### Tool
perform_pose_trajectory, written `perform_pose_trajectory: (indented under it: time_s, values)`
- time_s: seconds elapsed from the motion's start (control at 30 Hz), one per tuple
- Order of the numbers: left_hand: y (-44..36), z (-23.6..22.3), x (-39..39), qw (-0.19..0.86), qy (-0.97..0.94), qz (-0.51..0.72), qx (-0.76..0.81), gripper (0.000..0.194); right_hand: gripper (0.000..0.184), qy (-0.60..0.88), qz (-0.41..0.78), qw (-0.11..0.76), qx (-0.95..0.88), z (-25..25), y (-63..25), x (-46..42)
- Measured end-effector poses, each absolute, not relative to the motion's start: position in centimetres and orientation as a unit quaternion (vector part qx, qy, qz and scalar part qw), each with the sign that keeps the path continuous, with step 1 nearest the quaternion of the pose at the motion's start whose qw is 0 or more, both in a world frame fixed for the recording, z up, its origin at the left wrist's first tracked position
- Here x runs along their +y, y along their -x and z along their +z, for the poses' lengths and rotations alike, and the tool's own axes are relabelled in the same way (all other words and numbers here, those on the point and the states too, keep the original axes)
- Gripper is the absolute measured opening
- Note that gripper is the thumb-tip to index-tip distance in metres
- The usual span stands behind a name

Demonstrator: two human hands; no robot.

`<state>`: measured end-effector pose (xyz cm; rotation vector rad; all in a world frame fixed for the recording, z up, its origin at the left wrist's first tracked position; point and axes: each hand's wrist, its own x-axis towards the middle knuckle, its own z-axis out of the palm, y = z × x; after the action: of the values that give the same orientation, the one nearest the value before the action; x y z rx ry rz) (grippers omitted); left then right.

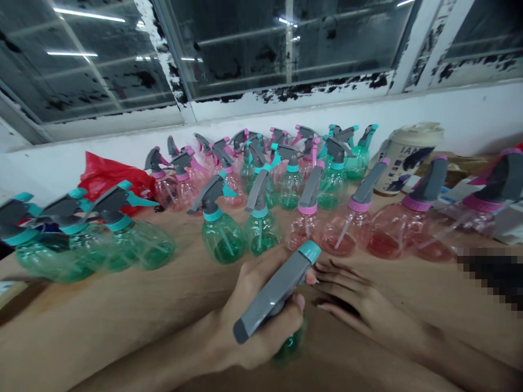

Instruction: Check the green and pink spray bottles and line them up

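Clearly, the left hand (245, 288) grips a green spray bottle (291, 344).
Its fingers wrap the neck beneath the tilted grey head; the right hand (365, 300) extends inward, fingers long and slightly parted, near the bottle. Beyond, green and pink bottles (261, 231) stand before the cup (402, 163).

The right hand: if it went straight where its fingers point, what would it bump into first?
Most likely the left hand and the green spray bottle it holds; the right hand looks close to them, though depth is unclear.
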<state>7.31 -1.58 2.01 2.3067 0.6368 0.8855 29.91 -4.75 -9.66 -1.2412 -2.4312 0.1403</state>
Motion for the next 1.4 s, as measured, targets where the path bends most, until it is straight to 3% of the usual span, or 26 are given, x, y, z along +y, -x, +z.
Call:
perform_pose_trajectory:
  time_s: [0.8, 1.23, 1.4]
  values:
    - [-8.2, 0.7, -1.6, 0.217, -0.851, 0.386, 0.283, 0.015, 0.033, 0.443, 0.088, 0.213, -0.866, -9.5, -30.1, -4.7]
    - [-8.1, 1.0, -1.8, 0.261, -0.841, 0.358, 0.312, 0.028, 0.032, 0.437, 0.097, 0.214, -0.868, -9.3, -30.2, -4.6]
    - [-7.9, 1.8, -1.6, 0.287, -0.838, 0.354, 0.299, 0.023, 0.031, 0.443, 0.096, 0.209, -0.867, -9.2, -30.0, -4.6]
